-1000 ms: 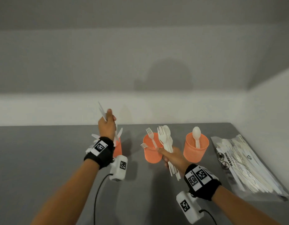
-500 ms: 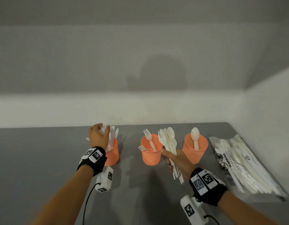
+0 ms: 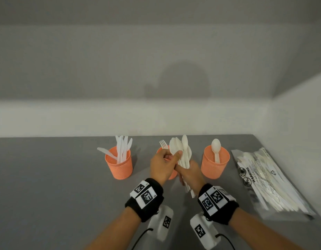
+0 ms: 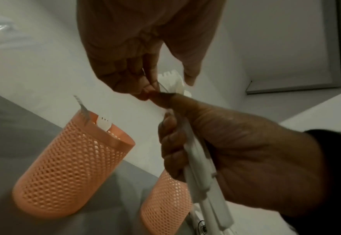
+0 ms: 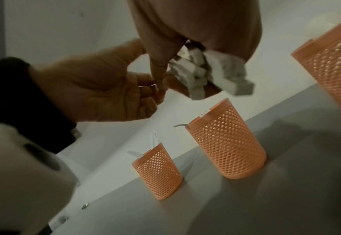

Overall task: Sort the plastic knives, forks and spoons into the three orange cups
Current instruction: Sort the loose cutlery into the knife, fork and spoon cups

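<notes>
Three orange mesh cups stand in a row on the grey table. The left cup (image 3: 118,166) holds several white knives, the right cup (image 3: 214,164) a single spoon (image 3: 216,147). The middle cup (image 4: 71,163), mostly hidden behind my hands in the head view, holds forks (image 3: 162,144). My right hand (image 3: 191,171) grips a bundle of white cutlery (image 3: 182,152) by the handles, heads up. My left hand (image 3: 174,156) pinches one piece at the top of that bundle between thumb and fingers (image 4: 148,89). Which kind of piece it is I cannot tell.
A clear plastic bag (image 3: 264,179) with more white cutlery lies at the table's right edge, next to the right wall. The back wall rises just behind the cups. Bare grey table (image 3: 47,186) stretches to the left.
My left hand lowered a knife into the left cup, let go of it, then moved right to the bundle. My right hand kept the bundle above the middle cup.
</notes>
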